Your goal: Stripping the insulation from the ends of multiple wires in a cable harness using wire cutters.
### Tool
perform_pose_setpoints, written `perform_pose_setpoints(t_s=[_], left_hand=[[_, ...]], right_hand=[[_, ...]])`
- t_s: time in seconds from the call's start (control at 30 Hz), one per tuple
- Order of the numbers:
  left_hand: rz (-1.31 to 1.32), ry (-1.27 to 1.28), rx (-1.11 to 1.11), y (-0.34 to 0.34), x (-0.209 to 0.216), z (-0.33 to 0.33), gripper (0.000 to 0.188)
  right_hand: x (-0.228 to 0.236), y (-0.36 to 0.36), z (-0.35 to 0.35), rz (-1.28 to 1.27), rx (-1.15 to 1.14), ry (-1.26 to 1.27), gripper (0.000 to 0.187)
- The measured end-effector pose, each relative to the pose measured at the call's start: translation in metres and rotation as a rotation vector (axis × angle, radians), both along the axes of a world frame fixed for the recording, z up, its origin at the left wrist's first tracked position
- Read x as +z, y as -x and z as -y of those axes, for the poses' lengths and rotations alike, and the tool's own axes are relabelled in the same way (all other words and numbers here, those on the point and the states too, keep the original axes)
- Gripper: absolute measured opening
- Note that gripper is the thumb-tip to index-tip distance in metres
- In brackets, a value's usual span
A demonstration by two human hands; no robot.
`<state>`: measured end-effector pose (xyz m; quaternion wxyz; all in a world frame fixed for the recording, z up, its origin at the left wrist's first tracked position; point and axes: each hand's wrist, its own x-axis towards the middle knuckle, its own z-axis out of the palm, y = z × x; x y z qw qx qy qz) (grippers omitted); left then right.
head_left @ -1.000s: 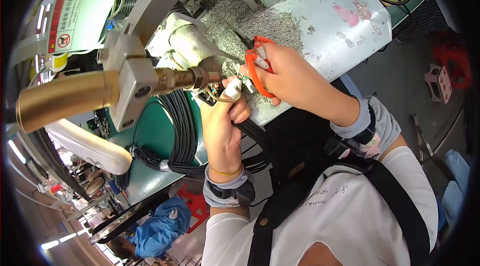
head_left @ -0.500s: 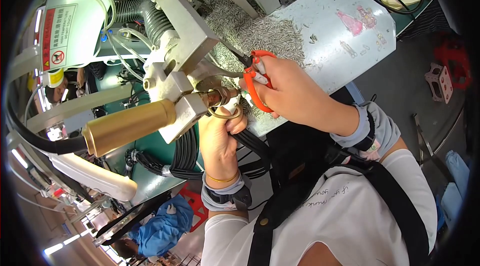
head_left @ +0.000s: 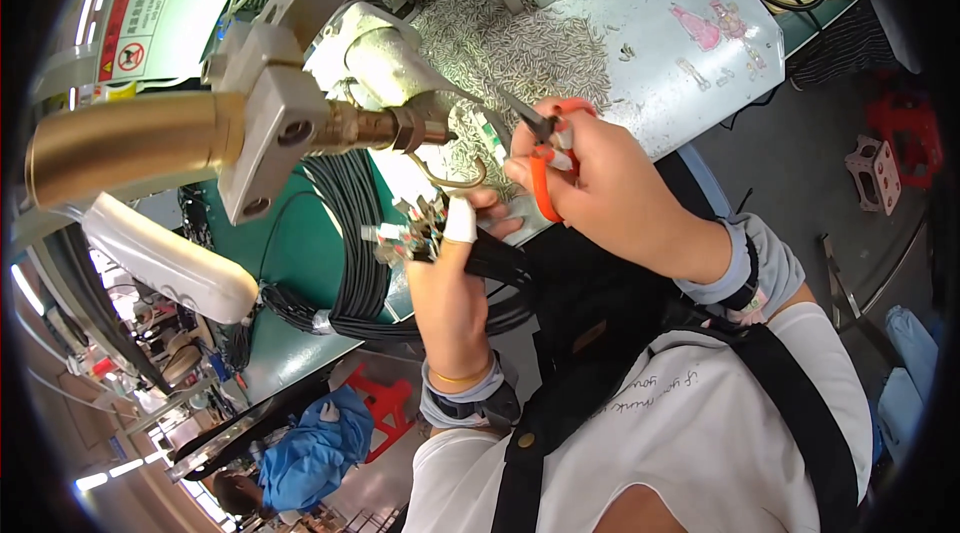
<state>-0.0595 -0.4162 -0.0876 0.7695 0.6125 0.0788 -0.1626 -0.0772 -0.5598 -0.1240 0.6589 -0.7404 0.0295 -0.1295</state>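
Left hand: the left hand [head_left: 450,288] is closed around a bunch of black cables [head_left: 505,265], its wrapped thumb [head_left: 460,221] laid along them.
Cable ends: small connectors [head_left: 405,236] fan out on the left of that thumb, some pale, some dark.
Right hand: the right hand [head_left: 610,173] is wrapped around the orange-handled pliers [head_left: 542,188], whose dark tips point up and to the left, over the metal bits.
Green-and-white piece: a small green-and-white piece [head_left: 489,137] sits just beside the right fingertips — whether they touch it, I cannot tell.
Brass fixture: a brass cylinder [head_left: 130,146] and a grey clamp block [head_left: 272,133] stand on the left, with a curved metal hook [head_left: 472,181] just above the left thumb.
Metal bits: a heap of short silvery bits [head_left: 530,58] spreads beyond both hands, over part of a pale plate [head_left: 650,23].
Cable coil: a thick black coil [head_left: 352,258] rests on the green desk [head_left: 300,238], left of the left hand.
Lower left: a co-worker in blue [head_left: 315,453] — well apart from the hands — is near a red stool [head_left: 385,413].
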Motion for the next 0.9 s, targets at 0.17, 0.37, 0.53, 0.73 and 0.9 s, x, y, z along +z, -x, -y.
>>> perform_pose_setpoints(t_s=[0.17, 0.37, 0.53, 0.73, 0.9], left_hand=[[0.249, -0.367, -0.046, 0.026, -0.013, -0.012, 0.019], [0.115, -0.067, -0.273, 0.033, -0.003, -0.011, 0.015], [-0.025, 0.235, -0.130, 0.031, -0.003, -0.020, 0.011], [0.150, -0.072, 0.025, 0.038, -0.005, -0.016, 0.014], [0.459, -0.324, -0.062, 0.034, -0.013, -0.019, 0.013]], right_hand=[[0.025, 0.016, -0.002, 0.085, 0.120, 0.236, 0.017], [0.025, 0.021, 0.005, -0.281, 0.288, -0.300, 0.017], [0.006, 0.027, -0.001, -0.004, 0.206, -0.078, 0.021], [0.014, 0.029, 0.001, 0.598, 0.062, 0.664, 0.022], [0.003, 0.030, -0.002, 0.437, 0.105, 0.438, 0.021]])
